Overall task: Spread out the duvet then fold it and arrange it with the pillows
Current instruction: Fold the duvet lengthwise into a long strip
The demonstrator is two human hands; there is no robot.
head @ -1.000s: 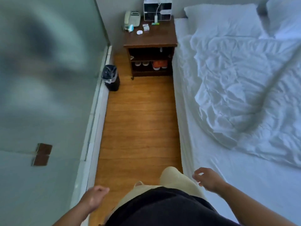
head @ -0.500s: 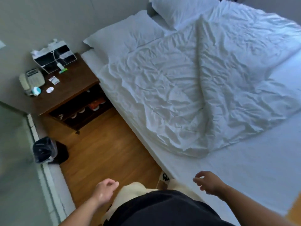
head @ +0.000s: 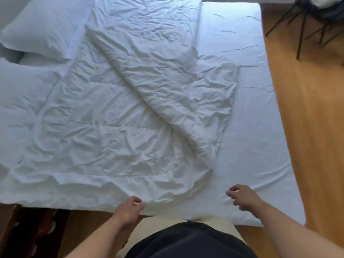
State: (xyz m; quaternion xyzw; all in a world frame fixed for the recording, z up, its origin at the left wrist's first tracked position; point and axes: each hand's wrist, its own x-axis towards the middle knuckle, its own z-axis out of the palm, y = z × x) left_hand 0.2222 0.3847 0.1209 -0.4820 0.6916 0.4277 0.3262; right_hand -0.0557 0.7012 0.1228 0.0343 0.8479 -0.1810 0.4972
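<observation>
Two hands at the near edge: left hand (head: 130, 206) curled at the duvet (head: 115, 112) hem, grip not determinable; right hand (head: 242, 197) loosely curled over the bare sheet (head: 251, 146), holding nothing. Duvet lies rumpled, one flap doubled over, beside the pillows (head: 39, 28). Risk: a single-handed pull would drag it askew.

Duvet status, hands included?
Left hand at duvet near edge, grip unclear. Right hand loose over bare sheet. Duvet rumpled, one side folded over. Nothing on top.

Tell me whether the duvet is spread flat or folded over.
Partly folded: one side of the duvet lies doubled back diagonally over itself, baring the sheet beside it.
</observation>
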